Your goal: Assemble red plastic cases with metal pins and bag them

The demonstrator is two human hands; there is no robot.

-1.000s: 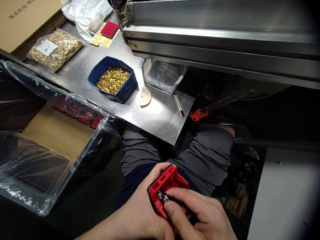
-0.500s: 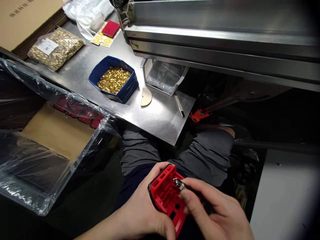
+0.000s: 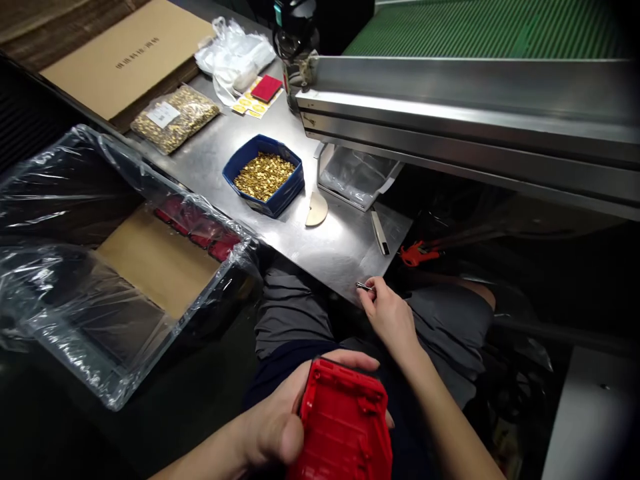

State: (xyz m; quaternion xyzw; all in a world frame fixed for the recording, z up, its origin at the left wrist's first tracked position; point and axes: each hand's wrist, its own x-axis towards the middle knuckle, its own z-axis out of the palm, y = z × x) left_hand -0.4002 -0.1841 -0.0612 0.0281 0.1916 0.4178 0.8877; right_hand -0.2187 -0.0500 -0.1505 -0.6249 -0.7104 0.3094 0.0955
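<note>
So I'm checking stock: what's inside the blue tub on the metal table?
The blue tub holds a heap of small gold-coloured metal pieces. The heap covers the tub's floor, so anything beneath it cannot be seen.

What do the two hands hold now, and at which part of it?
The left hand grips the red plastic housing around its upper left corner. The right hand pinches a small metal piece by one end.

left hand [image 3: 280,427] gripping red housing [image 3: 343,433], right hand [image 3: 390,317] pinching metal pin [image 3: 365,287]
</note>
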